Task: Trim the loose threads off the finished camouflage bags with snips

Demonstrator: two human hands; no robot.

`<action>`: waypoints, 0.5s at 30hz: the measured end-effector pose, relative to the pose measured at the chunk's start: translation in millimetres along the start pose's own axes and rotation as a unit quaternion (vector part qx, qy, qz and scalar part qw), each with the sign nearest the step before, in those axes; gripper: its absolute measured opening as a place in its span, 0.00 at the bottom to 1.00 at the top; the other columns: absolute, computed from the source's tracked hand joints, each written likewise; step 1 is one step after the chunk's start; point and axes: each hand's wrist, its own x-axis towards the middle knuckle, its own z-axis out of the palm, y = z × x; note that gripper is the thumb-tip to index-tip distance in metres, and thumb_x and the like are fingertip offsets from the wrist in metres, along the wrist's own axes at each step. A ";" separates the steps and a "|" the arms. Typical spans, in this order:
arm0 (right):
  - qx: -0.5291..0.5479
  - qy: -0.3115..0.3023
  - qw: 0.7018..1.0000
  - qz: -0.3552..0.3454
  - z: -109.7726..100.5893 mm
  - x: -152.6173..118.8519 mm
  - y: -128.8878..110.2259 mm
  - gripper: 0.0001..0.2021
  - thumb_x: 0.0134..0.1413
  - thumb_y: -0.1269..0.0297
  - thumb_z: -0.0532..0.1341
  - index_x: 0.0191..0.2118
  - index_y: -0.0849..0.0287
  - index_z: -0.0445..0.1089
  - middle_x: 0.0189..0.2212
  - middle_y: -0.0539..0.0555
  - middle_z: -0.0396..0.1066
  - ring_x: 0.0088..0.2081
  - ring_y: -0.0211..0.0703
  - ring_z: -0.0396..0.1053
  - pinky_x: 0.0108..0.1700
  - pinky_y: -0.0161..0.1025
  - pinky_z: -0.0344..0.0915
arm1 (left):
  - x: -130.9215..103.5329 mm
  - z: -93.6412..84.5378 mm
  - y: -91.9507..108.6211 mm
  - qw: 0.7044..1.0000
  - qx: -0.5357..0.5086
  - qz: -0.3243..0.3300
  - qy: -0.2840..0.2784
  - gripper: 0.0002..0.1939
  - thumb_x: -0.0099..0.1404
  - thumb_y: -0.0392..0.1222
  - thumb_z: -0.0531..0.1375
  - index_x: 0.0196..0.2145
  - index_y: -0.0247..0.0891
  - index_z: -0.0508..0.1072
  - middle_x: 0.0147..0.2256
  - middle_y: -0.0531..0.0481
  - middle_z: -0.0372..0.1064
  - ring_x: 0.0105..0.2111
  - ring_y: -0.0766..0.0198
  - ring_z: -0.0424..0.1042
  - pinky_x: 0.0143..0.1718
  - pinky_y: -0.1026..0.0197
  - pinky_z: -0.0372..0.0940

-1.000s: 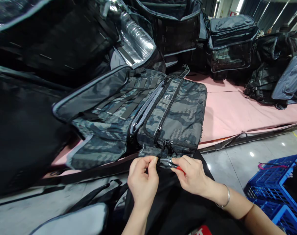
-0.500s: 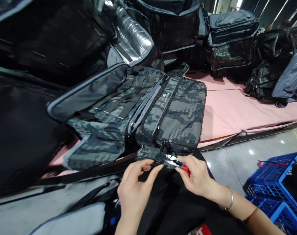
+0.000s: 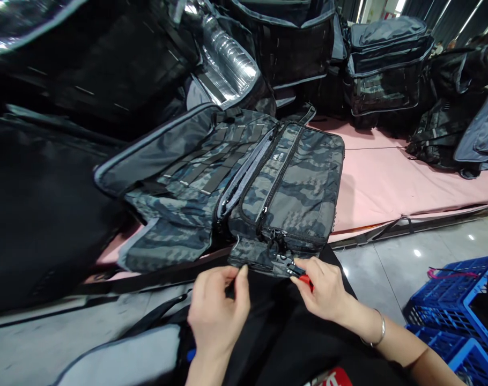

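A camouflage backpack (image 3: 304,187) lies spread open, its small zipped side flap (image 3: 250,253) hanging toward me. My right hand (image 3: 323,284) grips red-handled pliers (image 3: 285,265), whose metal jaws lie over the right part of that flap. At the flap's lower left edge, my left hand (image 3: 217,305) has thumb and forefinger pinched together; whatever lies between the tips is too small to make out. Zipper pulls (image 3: 276,236) sit on the backpack's near end, just above the pliers. Webbing strips (image 3: 217,174) cross the opened panel on the left.
Black bags (image 3: 294,51) crowd the back of the pink-covered table (image 3: 392,182), one showing a silver lining (image 3: 231,67). More backpacks (image 3: 384,80) stand at the right. Blue crates (image 3: 437,295) are on the floor at lower right, and a grey padded piece (image 3: 123,356) lies at lower left.
My left hand has shifted left along the flap's edge, away from the pliers, its fingertips now closer together. The pliers have stayed over the flap in my right hand.
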 end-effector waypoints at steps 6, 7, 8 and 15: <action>0.009 -0.010 1.000 -0.009 2.2 -2.3 0.7 0.11 0.58 0.65 0.55 0.46 0.61 0.63 0.33 0.56 0.72 0.31 0.41 0.70 0.33 0.37 0.67 | 6.7 -2.1 -14.3 0.997 0.009 -0.078 0.018 0.06 0.61 0.43 0.57 0.31 0.39 0.68 0.29 0.48 0.66 0.31 0.61 0.67 0.36 0.59 0.63; 0.012 -0.010 1.000 -0.006 2.2 -2.5 0.6 0.11 0.58 0.65 0.55 0.46 0.61 0.63 0.34 0.56 0.72 0.31 0.41 0.70 0.33 0.37 0.67 | 6.6 -2.4 -13.0 0.997 0.012 -0.064 0.028 0.05 0.61 0.42 0.57 0.33 0.39 0.69 0.32 0.47 0.67 0.34 0.60 0.67 0.38 0.57 0.63; 0.015 -0.010 1.000 -0.003 2.1 -2.6 0.4 0.11 0.58 0.65 0.54 0.46 0.60 0.63 0.34 0.56 0.72 0.32 0.42 0.71 0.34 0.37 0.68 | 6.3 -2.7 -11.0 0.998 0.014 -0.038 0.039 0.06 0.61 0.41 0.57 0.36 0.39 0.70 0.34 0.45 0.68 0.37 0.59 0.67 0.41 0.56 0.63; 0.035 -0.003 0.999 0.009 -1.2 -1.3 -2.0 0.11 0.58 0.65 0.55 0.46 0.60 0.63 0.36 0.57 0.73 0.35 0.43 0.72 0.36 0.37 0.69 | 14.3 -2.1 0.6 0.980 0.063 0.186 -0.034 0.05 0.60 0.39 0.59 0.36 0.45 0.74 0.29 0.52 0.70 0.29 0.63 0.68 0.30 0.61 0.58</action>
